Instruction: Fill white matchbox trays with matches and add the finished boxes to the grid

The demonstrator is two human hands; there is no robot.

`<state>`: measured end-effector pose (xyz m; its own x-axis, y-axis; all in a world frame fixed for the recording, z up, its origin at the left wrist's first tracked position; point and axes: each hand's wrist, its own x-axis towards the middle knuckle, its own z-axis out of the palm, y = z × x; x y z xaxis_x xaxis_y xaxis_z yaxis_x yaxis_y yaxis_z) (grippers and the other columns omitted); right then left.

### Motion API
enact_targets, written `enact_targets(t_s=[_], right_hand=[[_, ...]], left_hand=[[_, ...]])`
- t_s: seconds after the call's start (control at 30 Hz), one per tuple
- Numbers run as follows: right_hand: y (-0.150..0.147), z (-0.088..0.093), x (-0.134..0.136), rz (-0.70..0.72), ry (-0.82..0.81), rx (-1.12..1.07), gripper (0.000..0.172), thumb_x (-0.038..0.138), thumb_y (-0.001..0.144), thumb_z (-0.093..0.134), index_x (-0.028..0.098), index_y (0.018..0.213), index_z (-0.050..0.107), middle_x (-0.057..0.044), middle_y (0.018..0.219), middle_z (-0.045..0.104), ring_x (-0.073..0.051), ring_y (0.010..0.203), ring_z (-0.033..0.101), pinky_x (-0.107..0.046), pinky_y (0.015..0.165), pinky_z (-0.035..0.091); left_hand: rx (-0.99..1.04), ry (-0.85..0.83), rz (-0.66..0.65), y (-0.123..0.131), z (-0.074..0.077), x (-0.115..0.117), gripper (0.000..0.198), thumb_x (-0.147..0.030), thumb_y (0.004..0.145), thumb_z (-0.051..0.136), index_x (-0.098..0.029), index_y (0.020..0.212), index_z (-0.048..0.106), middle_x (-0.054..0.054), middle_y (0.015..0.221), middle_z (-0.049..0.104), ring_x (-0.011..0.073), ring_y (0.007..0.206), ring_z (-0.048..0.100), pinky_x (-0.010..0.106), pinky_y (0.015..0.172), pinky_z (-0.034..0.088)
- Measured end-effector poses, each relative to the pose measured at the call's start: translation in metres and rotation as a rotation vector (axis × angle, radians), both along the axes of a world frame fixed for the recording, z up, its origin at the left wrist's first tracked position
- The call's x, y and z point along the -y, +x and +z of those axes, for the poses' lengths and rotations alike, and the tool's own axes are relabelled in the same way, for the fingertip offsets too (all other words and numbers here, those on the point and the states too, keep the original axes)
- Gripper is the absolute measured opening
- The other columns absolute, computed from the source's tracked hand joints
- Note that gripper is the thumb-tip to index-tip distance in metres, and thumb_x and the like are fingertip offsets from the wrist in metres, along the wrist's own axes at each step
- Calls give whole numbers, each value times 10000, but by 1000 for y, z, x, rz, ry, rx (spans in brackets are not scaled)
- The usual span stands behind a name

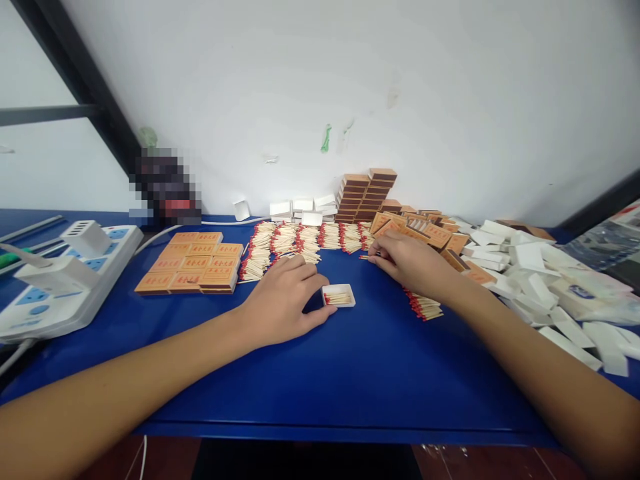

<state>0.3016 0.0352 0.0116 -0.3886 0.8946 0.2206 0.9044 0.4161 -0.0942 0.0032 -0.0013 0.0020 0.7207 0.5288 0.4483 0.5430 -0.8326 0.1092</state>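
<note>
A small white matchbox tray (354, 296) with some red-tipped matches (339, 298) in it lies on the blue table. My left hand (285, 303) grips the tray's left end, thumb in front and forefinger behind. Farther right, my right hand (407, 260) pinches a match (365, 257) whose red head sticks out to the left of the fingertips. Rows of loose matches (307, 241) stretch along the back, just beyond both hands. Under my right wrist sits another small pile of matches (425, 307), partly hidden.
Closed orange matchboxes (193, 263) lie in a block at left, with more boxes (365, 195) stacked against the wall. Orange sleeves (437, 235) and white trays (535, 267) are heaped at right. A white power strip (75, 280) with plugs occupies the left side.
</note>
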Motion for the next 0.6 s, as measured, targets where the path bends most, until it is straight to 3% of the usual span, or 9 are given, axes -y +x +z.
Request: enact_targets(t_s=[0.6], right_hand=[[-4, 1, 2, 16, -27, -12, 157, 277, 1033, 513, 214, 904, 579, -99, 942, 665, -245, 841, 620, -344, 742, 436]], left_hand=[[-6, 13, 3, 0, -1, 0, 302, -438, 1007, 672, -158, 1089, 750, 63, 937, 715, 261, 948, 621, 424, 878, 484]])
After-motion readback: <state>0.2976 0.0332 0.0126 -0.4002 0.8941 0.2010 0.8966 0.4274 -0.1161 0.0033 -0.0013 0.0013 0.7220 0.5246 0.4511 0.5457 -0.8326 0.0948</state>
